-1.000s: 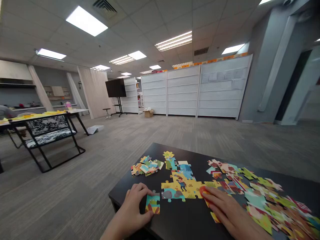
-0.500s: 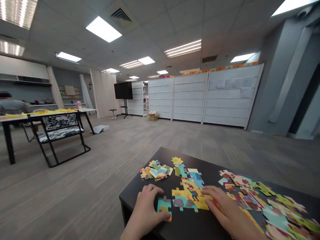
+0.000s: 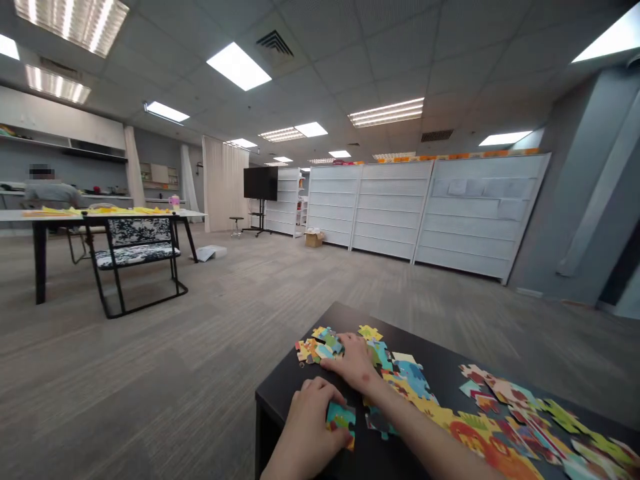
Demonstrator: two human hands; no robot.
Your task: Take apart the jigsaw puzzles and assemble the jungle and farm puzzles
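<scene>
My left hand (image 3: 313,421) rests near the front left of the black table, thumb and fingers closed around a teal jigsaw puzzle piece (image 3: 342,417). My right hand (image 3: 354,363) reaches across to the pile of loose puzzle pieces (image 3: 315,347), thumb apart from its fingers, touching the pile's right side. Beneath and beyond the right forearm lies a partly joined puzzle (image 3: 413,377), yellow and blue; the forearm hides some of it. An orange and yellow joined section (image 3: 475,433) continues to the right.
More puzzle pieces (image 3: 530,407) lie scattered along the right of the black table (image 3: 345,317). A patterned chair (image 3: 137,247) and a long table (image 3: 195,215) stand at the left, where a person (image 3: 50,192) sits. White shelving panels (image 3: 390,210) line the back.
My right hand has moved left and away from me, from the joined puzzle to the loose pile. The left hand stays on the teal piece. The camera view has turned slightly left.
</scene>
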